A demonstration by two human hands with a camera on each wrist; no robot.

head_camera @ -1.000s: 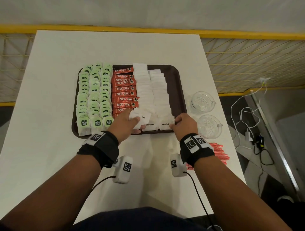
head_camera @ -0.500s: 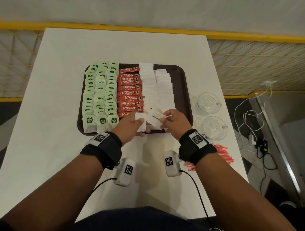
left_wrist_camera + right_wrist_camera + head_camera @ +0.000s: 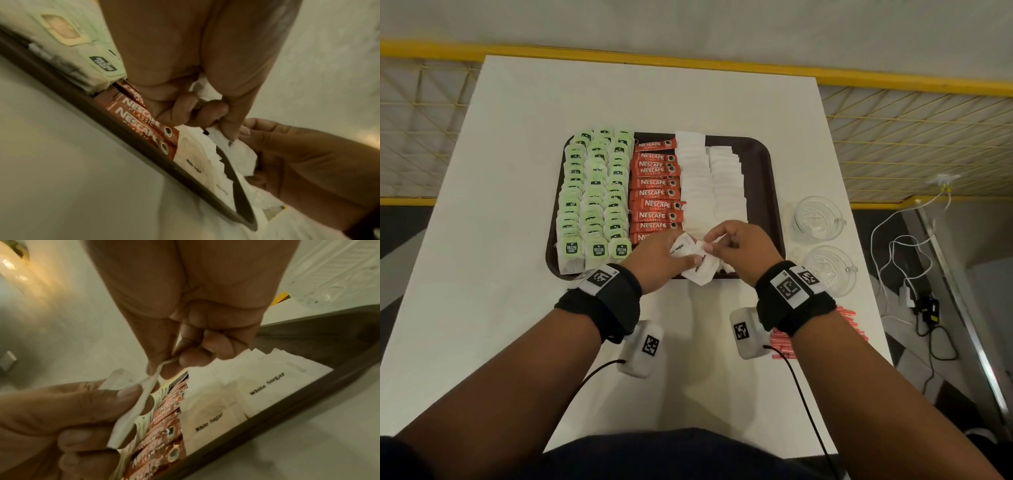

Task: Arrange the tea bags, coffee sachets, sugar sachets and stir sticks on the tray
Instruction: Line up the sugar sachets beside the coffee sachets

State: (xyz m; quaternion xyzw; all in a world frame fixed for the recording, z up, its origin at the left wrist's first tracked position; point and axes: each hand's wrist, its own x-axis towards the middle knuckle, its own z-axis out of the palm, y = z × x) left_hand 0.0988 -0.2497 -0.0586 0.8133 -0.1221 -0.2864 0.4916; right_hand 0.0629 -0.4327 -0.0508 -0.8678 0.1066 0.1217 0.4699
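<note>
A dark brown tray (image 3: 765, 178) on the white table carries green tea bags (image 3: 594, 198) on the left, red coffee sachets (image 3: 655, 193) in the middle and white sugar sachets (image 3: 714, 185) in two rows on the right. Above the tray's near edge my left hand (image 3: 659, 262) grips a few white sugar sachets (image 3: 697, 262). My right hand (image 3: 736, 245) pinches the top corner of one of them (image 3: 135, 404) between thumb and forefinger. Red stir sticks (image 3: 782, 344) lie on the table under my right wrist, partly hidden.
Two clear glass cups (image 3: 816, 217) (image 3: 830, 269) stand right of the tray. The table's right edge drops to a floor with white cables (image 3: 900, 240). A yellow rail (image 3: 688, 63) runs behind the table.
My right hand left the tray's near edge and came to the left hand, taking hold of a sachet there. Both hands lifted slightly toward me with the sachets.
</note>
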